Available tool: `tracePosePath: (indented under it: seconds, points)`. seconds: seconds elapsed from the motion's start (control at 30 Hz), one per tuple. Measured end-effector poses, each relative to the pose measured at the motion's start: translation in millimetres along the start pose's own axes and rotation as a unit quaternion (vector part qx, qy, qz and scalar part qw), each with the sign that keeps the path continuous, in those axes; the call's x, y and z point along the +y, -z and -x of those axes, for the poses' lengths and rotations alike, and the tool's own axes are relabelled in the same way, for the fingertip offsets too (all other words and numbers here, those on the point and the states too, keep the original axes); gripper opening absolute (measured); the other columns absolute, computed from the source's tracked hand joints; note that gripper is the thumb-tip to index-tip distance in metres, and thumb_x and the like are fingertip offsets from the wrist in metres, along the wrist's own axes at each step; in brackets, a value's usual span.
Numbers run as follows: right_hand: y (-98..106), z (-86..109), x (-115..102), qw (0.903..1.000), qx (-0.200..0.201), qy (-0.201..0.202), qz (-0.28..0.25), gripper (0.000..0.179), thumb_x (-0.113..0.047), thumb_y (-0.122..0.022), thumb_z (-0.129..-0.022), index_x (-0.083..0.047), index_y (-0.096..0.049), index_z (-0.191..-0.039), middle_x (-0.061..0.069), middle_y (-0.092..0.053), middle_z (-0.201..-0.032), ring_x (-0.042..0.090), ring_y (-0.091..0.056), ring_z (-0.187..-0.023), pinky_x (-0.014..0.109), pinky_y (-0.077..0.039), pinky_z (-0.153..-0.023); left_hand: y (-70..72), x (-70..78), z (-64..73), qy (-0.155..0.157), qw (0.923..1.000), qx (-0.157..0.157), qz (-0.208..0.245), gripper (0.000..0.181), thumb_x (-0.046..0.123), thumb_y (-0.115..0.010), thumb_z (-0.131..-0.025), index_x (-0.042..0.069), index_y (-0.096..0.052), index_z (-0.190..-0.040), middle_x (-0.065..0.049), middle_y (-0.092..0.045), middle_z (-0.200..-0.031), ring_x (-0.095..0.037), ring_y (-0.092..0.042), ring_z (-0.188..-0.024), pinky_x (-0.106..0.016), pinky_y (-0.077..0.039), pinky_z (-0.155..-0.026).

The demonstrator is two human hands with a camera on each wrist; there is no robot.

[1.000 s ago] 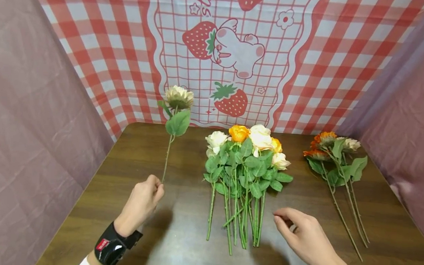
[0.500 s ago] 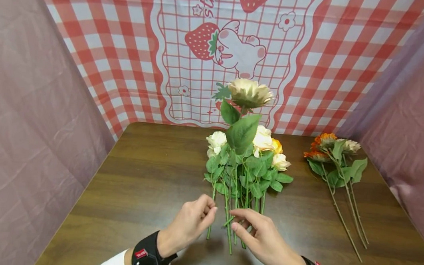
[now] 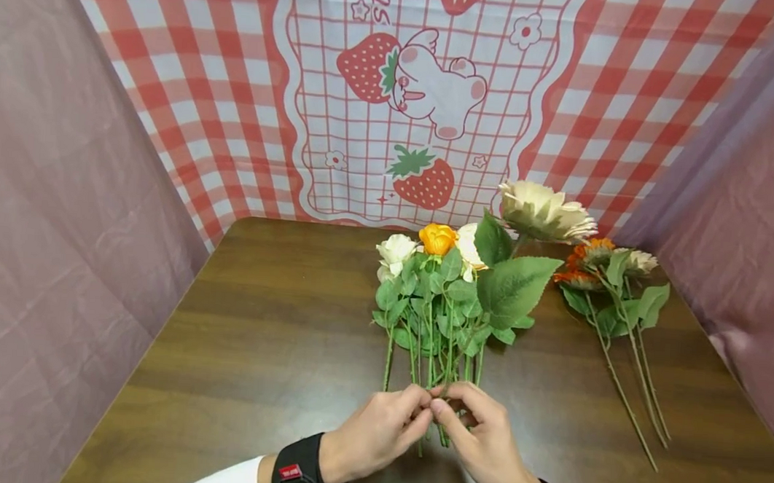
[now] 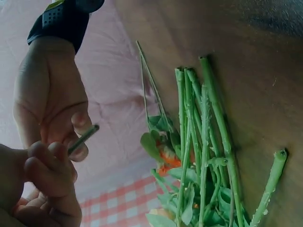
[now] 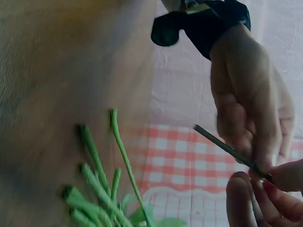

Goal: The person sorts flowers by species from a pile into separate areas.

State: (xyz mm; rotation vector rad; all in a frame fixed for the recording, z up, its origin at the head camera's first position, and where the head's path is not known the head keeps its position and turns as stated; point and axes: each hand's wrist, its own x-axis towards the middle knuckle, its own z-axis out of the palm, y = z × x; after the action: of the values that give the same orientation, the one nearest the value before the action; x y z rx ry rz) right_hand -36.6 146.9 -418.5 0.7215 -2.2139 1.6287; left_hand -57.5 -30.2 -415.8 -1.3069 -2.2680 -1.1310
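Observation:
A long-stemmed cream flower (image 3: 546, 212) with layered petals and two large leaves leans to the right, partly covering the roses behind it. My left hand (image 3: 377, 432) pinches its stem low down. Right beside those fingertips, my right hand (image 3: 484, 440) holds the same stem between thumb and fingers. The cut end of the stem (image 5: 222, 147) sticks out past both hands in the right wrist view. Under and beyond the hands lies a bunch of roses (image 3: 437, 240), white and orange, their green stems (image 4: 204, 137) pointing towards me.
Several orange and cream flowers (image 3: 593, 256) lie at the right of the wooden table (image 3: 245, 321). A red checked cloth (image 3: 190, 107) with strawberries hangs at the back. Pink curtains (image 3: 64, 254) close off both sides.
My left hand has carried the cream flower from the left to over the roses, its head now tilting right. My right hand has come in from the right and joined it at the stem.

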Motion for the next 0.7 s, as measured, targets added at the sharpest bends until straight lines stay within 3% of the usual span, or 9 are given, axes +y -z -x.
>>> tracePosePath:
  seconds: [0.1, 0.2, 0.33, 0.4, 0.5, 0.6, 0.7]
  points:
    - [11, 2.1, 2, 0.9995, 0.019, -0.005, 0.025, 0.020, 0.008, -0.062, -0.081, -0.008, -0.064, -0.095, 0.013, -0.066, -0.086, 0.015, -0.060, -0.062, 0.021, -0.050, -0.046, -2.1, -0.4, 1.4, 0.002, 0.9998, -0.019, -0.007, 0.009, 0.006, -0.050, -0.092, 0.009, -0.054, -0.099, 0.003, -0.061, -0.075, 0.006, -0.044, -0.061, -0.005, -0.040, -0.051]
    - [30, 2.3, 7, 0.9966, 0.039, -0.020, 0.071, 0.019, 0.008, -0.063, -0.080, -0.004, -0.065, -0.095, 0.013, -0.067, -0.081, 0.015, -0.061, -0.060, 0.020, -0.051, -0.046, -0.6, -2.8, 5.9, 0.024, 0.9991, -0.034, 0.001, 0.013, 0.007, -0.051, -0.091, 0.008, -0.054, -0.103, 0.003, -0.062, -0.074, 0.006, -0.047, -0.062, -0.006, -0.042, -0.052]
    - [67, -0.6, 16, 0.9838, 0.077, -0.018, 0.161, 0.020, 0.010, -0.065, -0.077, 0.000, -0.066, -0.095, 0.011, -0.067, -0.074, 0.013, -0.061, -0.060, 0.017, -0.051, -0.049, 7.5, -8.8, 14.9, 0.059, 0.9975, -0.039, 0.005, 0.016, 0.006, -0.052, -0.089, 0.008, -0.054, -0.105, 0.003, -0.060, -0.071, 0.005, -0.046, -0.060, -0.007, -0.042, -0.050]
    - [89, -2.5, 20, 0.9719, 0.104, -0.010, 0.211, 0.021, 0.011, -0.066, -0.076, 0.002, -0.066, -0.094, 0.012, -0.067, -0.072, 0.009, -0.059, -0.058, 0.015, -0.049, -0.048, 12.6, -12.3, 19.6, 0.069, 0.9970, -0.035, 0.003, 0.018, 0.004, -0.053, -0.088, 0.007, -0.054, -0.106, 0.003, -0.059, -0.069, 0.005, -0.045, -0.057, -0.008, -0.041, -0.047]
    - [126, -2.8, 29, 0.9456, 0.143, -0.016, 0.292, 0.020, 0.008, -0.066, -0.077, 0.001, -0.067, -0.096, 0.013, -0.068, -0.072, 0.001, -0.054, -0.059, 0.014, -0.044, -0.047, 19.2, -16.8, 25.6, 0.079, 0.9964, -0.028, -0.008, 0.021, 0.004, -0.055, -0.086, 0.008, -0.054, -0.107, 0.005, -0.058, -0.067, 0.005, -0.043, -0.054, -0.008, -0.039, -0.046]
    - [164, 2.0, 38, 0.9186, 0.149, -0.074, 0.358, 0.016, 0.001, -0.061, -0.084, 0.000, -0.067, -0.099, 0.017, -0.069, -0.076, -0.003, -0.048, -0.054, 0.020, -0.037, -0.043, 24.3, -19.7, 30.8, 0.091, 0.9955, -0.022, -0.013, 0.022, 0.004, -0.056, -0.086, 0.008, -0.055, -0.108, 0.007, -0.058, -0.065, 0.005, -0.043, -0.053, -0.009, -0.039, -0.045]
    - [196, 11.4, 47, 0.8964, 0.108, -0.163, 0.398, 0.021, -0.008, -0.051, -0.092, 0.002, -0.064, -0.105, 0.023, -0.068, -0.082, 0.004, -0.044, -0.046, 0.028, -0.030, -0.039, 28.7, -22.0, 35.8, 0.103, 0.9944, -0.019, -0.010, 0.022, 0.004, -0.055, -0.086, 0.009, -0.054, -0.107, 0.008, -0.059, -0.065, 0.006, -0.043, -0.053, -0.009, -0.039, -0.045]
